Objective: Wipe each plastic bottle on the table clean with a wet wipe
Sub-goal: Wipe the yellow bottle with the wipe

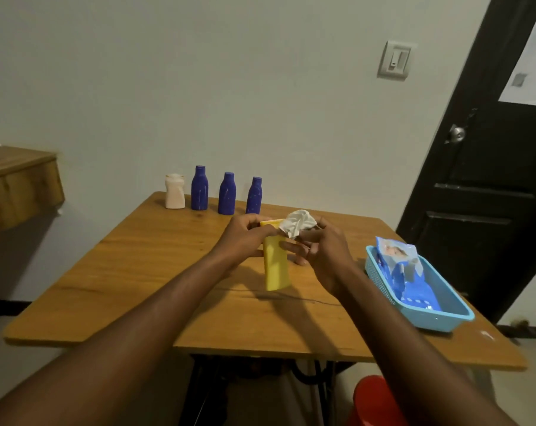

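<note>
1. The left hand [245,238] grips the yellow bottle [276,265] near its top, fingers wrapped around it, holding it above the table [137,272] at frame centre. The bottle hangs tilted, its lower end pointing toward the bottom of the frame.
2. The right hand [319,250] pinches a crumpled white wipe [299,224] between thumb and fingers – the wipe is pressed against the bottle's top, just right of the left hand's fingers. Its lower fingers reach toward the bottle's side.
3. Four bottles stand upright in a row at the table's far edge, above and left of the hands: a white bottle [175,192] leftmost, then three blue ones – tall blue [199,189], mid blue [227,194] and right blue [254,195]. They stand near each other but apart.
4. At right of the frame a light blue basket [445,318] sits on the table near its right edge. A wipe pack [399,265] lies in it, its top end propped up over the far rim.
5. A red stool [374,401] shows at the bottom of the frame, under the table's near edge.
6. A dark door [482,195] fills the right side, with a wall switch [395,59] to its left in the upper right.
</note>
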`<state>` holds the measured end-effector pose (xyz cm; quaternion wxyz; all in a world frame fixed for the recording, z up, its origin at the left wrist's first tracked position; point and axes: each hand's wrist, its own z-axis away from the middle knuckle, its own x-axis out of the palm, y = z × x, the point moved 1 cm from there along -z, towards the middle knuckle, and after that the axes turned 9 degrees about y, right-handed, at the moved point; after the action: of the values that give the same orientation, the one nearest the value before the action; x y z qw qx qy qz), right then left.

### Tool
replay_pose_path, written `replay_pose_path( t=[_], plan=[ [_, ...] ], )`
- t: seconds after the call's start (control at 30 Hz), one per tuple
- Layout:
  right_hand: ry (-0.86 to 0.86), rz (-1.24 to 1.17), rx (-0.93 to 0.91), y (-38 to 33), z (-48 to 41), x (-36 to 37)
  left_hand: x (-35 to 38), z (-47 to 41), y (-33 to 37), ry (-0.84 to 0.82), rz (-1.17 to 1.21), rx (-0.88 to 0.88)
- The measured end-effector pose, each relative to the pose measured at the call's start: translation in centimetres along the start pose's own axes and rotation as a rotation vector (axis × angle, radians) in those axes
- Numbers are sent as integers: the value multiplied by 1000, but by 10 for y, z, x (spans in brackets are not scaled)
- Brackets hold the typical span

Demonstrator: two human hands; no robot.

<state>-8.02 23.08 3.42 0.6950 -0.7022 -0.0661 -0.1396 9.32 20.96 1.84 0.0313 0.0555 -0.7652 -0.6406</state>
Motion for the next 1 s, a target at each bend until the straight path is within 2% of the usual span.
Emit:
replay_pose_path(
  t=[0.07,0.23,0.5,0.67,0.83,1.0],
  plan=[
    [35,2,-4,13,-3,-2,2,1,-8,9,12,-23],
    [105,260,-134,40,-18,-5,-1,-4,-30,6,25,-66],
    [148,767,-672,61,-25,-1,-4,-14,-56,4,126,-83],
    [126,1048,-838,72,-26,4,-3,-15,-68,-131,225,-154],
    [123,915,-865,78,-38,0,-9,-20,-80,-236,292,-203],
    [173,768,-893,70,-45,9,-12,-19,-79,-216,237,-170]
  ],
)
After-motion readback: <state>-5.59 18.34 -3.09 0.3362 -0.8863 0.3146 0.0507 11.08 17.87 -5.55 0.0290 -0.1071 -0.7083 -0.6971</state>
